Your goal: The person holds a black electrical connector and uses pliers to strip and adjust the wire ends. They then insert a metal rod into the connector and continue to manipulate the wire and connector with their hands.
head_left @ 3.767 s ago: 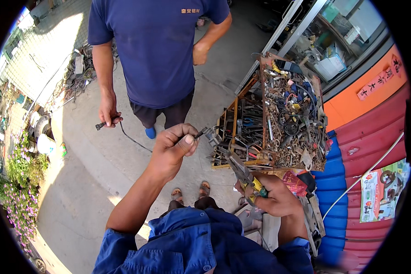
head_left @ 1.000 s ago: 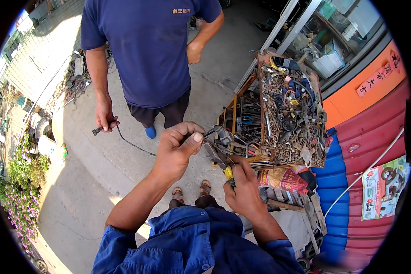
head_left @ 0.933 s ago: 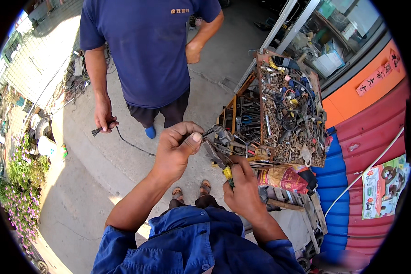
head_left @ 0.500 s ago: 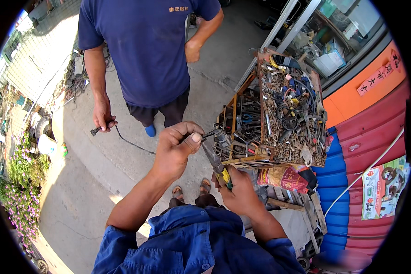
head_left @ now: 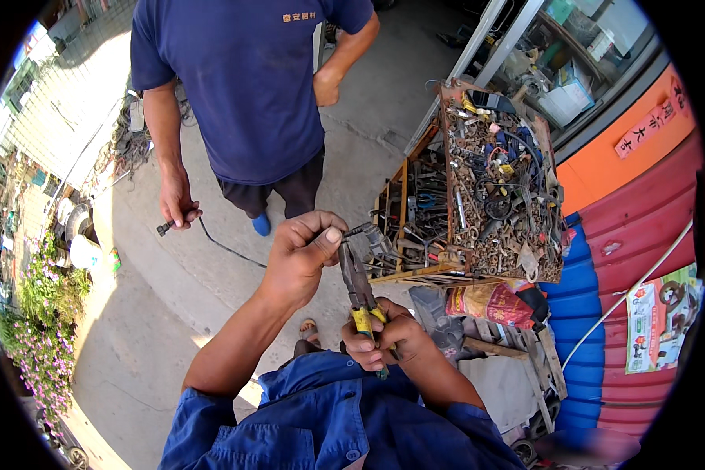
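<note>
My left hand (head_left: 301,254) is closed, its thumb and forefinger pinching a thin black cable (head_left: 229,252). A short dark end piece (head_left: 358,230) sticks out to the right of those fingertips. In my right hand (head_left: 395,335) is a pair of pliers (head_left: 357,286) with grey jaws and yellow grips. They point up and away from me, tips just below my left fingertips and close to the cable; whether the jaws touch it I cannot tell. The cable runs left to a co-worker's hand (head_left: 179,205), which holds a black connector (head_left: 164,228).
A co-worker in a dark blue shirt (head_left: 243,86) stands facing me. To the right is a metal tool cart (head_left: 401,205), its top heaped with bolts and small parts (head_left: 493,196). Beyond it stand a glass door frame (head_left: 517,39) and a red-blue corrugated wall (head_left: 638,235).
My right hand has turned and come slightly nearer me. The pliers have swung more upright, and their grips are now spread in my fingers. My left hand stays nearly in place.
</note>
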`<state>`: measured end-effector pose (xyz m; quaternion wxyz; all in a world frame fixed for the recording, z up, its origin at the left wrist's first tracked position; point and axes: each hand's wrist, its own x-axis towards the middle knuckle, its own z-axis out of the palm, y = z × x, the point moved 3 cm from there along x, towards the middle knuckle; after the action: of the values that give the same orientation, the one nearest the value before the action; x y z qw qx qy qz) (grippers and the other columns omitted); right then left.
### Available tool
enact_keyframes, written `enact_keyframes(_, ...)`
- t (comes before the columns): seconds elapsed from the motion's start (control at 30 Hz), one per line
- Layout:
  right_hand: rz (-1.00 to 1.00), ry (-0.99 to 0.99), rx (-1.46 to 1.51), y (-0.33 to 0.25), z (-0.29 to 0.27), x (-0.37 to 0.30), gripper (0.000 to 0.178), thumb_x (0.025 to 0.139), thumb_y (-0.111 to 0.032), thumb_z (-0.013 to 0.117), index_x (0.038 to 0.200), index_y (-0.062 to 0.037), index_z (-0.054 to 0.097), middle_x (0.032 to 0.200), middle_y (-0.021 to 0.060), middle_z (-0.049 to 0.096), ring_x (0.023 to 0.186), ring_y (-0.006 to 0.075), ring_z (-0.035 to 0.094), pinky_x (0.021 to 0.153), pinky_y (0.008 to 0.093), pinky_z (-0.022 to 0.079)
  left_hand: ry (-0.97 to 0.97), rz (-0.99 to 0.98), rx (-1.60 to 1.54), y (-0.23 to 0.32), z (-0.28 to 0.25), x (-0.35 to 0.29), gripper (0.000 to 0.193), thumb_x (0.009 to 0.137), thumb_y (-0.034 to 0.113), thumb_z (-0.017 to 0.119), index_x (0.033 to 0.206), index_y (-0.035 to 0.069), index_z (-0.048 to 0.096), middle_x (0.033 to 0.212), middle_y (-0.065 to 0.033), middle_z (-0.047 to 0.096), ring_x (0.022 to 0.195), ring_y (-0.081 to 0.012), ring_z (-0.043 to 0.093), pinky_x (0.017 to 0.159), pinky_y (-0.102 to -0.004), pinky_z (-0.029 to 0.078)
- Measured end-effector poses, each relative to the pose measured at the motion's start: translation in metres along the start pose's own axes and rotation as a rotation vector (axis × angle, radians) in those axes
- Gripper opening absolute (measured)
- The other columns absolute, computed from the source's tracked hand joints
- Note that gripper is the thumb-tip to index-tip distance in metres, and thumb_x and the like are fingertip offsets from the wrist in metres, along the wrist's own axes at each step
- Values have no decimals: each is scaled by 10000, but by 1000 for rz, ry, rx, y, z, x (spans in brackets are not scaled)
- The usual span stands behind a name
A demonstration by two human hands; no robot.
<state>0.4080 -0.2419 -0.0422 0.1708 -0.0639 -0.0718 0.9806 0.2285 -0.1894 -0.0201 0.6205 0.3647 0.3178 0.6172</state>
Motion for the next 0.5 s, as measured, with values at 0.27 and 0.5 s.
enact_keyframes(0.27,-76,-42,-271,1,-16,3,231,658,-26,647,882,-78,627,971,211,586,898,371,635,863,511,516,-11,29,-49,14,1,10,217,965,174,659,960,-41,633,729,-15,552,638,-79,433,590,-250,343)
enact_keyframes(0.5,-41,147,-1285,15,-8,-27,270,767,5,541,1033,29,577,1176,198,593,1074,293,599,983,401,424,107,62,92,20,-8,22,200,975,150,643,943,-47,630,705,-40,553,619,-99,439,571,-260,345)
